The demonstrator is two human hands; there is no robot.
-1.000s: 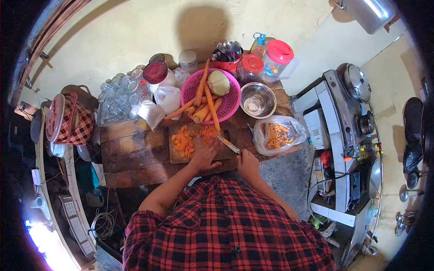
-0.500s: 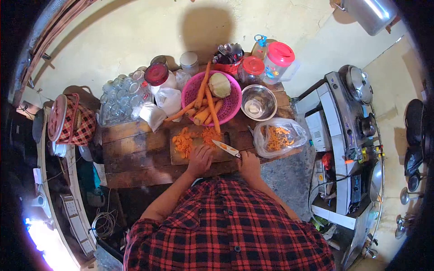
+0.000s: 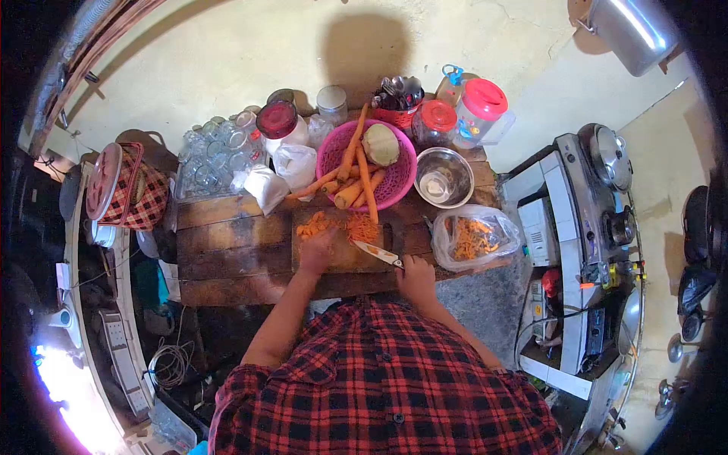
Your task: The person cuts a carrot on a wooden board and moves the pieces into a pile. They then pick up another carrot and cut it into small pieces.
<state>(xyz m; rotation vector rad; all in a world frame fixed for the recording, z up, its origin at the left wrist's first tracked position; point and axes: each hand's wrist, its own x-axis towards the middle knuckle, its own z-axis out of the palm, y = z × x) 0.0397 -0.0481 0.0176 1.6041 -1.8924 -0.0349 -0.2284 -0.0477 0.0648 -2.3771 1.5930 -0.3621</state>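
My right hand (image 3: 416, 278) is closed round the handle of a knife (image 3: 377, 252), whose blade lies low over the cutting board (image 3: 345, 260), pointing left. Over the board's left part is my left hand (image 3: 317, 252), blurred, at the near edge of a pile of carrot pieces (image 3: 313, 225); its fingers are too smeared to read. Finely cut carrot (image 3: 362, 227) forms a second pile just beyond the blade tip. Behind the board, a pink basket (image 3: 401, 191) holds several whole carrots (image 3: 351, 195) and a cabbage (image 3: 381, 145).
Right of the basket are a metal bowl (image 3: 444, 177) and a plastic bag of carrot pieces (image 3: 474, 240). White bags (image 3: 263, 188), glass jars (image 3: 215, 159) and red-lidded containers (image 3: 483, 100) line the back. A stove (image 3: 580, 189) stands at the right.
My left hand has moved left, away from the fine carrot pile to the larger pieces. The knife stays in my right hand. The whole view has shifted slightly.
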